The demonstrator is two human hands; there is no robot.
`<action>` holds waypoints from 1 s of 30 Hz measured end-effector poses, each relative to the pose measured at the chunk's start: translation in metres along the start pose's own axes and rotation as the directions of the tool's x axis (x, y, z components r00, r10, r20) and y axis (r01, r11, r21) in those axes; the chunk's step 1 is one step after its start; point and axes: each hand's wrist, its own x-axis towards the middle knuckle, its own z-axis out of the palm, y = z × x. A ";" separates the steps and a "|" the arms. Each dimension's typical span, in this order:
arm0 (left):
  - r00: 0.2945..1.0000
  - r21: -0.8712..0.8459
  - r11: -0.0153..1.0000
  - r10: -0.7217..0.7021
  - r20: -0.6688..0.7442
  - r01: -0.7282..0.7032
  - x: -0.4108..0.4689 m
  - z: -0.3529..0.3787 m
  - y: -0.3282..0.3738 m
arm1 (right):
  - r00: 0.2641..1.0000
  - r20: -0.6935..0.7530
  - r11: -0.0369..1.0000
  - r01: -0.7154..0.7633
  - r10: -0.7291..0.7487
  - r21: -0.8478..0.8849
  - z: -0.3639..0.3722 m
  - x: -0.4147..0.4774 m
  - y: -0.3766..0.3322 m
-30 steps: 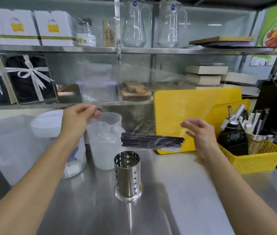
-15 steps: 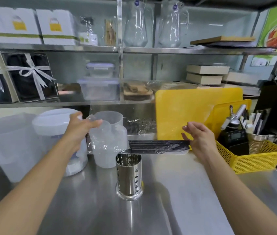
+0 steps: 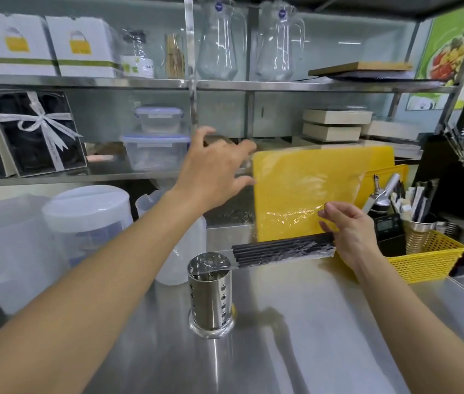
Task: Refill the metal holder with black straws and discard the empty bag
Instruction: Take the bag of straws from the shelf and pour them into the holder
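A perforated metal holder (image 3: 210,294) stands empty on the steel counter. Just behind and above it, a bundle of black straws (image 3: 279,249) lies level in the bottom of a clear plastic bag (image 3: 304,191); the straws' left ends reach over the holder's rim. My right hand (image 3: 347,233) pinches the bag at the straws' right end. Raised higher, my left hand (image 3: 216,169) has its fingers loosely spread, with the blurred tips on the bag's upper left corner. The empty part of the bag stands up in front of a yellow cutting board.
A yellow cutting board (image 3: 378,157) leans on the shelf behind the bag. A yellow basket (image 3: 429,260) of utensils sits at the right. White plastic tubs (image 3: 88,211) and a jug (image 3: 179,263) stand left of the holder. Steel shelves with boxes and pitchers hang above.
My left hand has swung up and to the right, lifting the bag's empty end upright. My right hand has lowered the straw end, and the straws now reach over the holder's rim.
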 end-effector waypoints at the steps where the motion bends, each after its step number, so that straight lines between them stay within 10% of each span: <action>1: 1.000 -0.023 0.999 0.024 0.005 -0.024 0.008 0.001 0.004 | 1.000 -0.008 1.000 0.002 -0.002 0.000 -0.002 -0.001 0.001; 9: 0.980 -0.420 0.888 -0.137 0.143 0.186 0.046 0.014 0.035 | 0.997 -0.067 0.997 -0.039 0.035 -0.064 -0.028 -0.013 0.008; 16: 0.973 -0.380 0.900 -0.159 0.169 0.213 0.057 0.020 0.048 | 0.979 -0.010 0.979 -0.202 0.202 -0.005 -0.047 -0.014 0.034; 30: 0.969 -0.369 0.905 -0.147 0.197 0.212 0.042 0.024 0.014 | 0.997 -0.076 0.998 -0.030 0.034 0.054 -0.044 -0.002 0.021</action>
